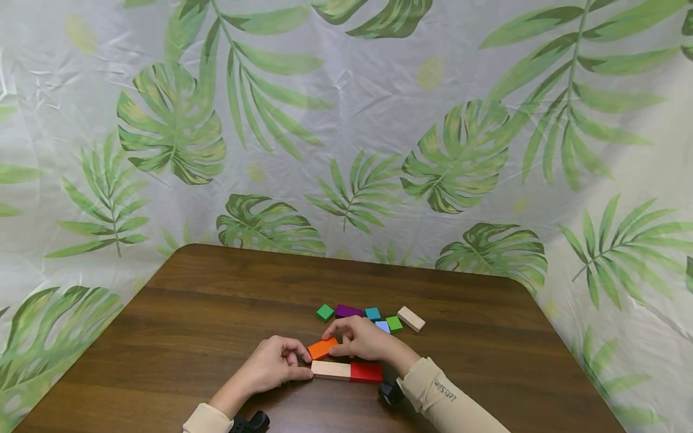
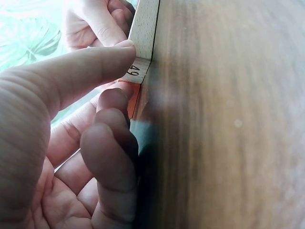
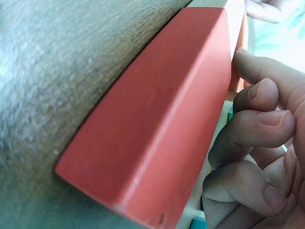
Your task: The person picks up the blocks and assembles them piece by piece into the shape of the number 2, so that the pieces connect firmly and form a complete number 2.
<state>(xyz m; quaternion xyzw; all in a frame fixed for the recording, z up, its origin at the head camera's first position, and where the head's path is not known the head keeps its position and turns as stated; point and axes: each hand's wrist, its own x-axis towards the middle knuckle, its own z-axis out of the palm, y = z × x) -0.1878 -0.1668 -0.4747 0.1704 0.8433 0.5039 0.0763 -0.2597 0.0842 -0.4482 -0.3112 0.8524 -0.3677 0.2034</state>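
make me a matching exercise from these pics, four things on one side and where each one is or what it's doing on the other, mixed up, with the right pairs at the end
Column 1
1. orange block
2. red block
3. purple block
4. left hand

Column 2
A. end to end with the near pale block
B. thumb at the near pale block's left end
C. held by the right hand
D. between the dark green block and the teal block

Pairs: 1-C, 2-A, 3-D, 4-B

Indoor tabletop spot, room type unclear, brown wood-grain table (image 1: 243,282), leaf-print sheet (image 1: 368,114) behind
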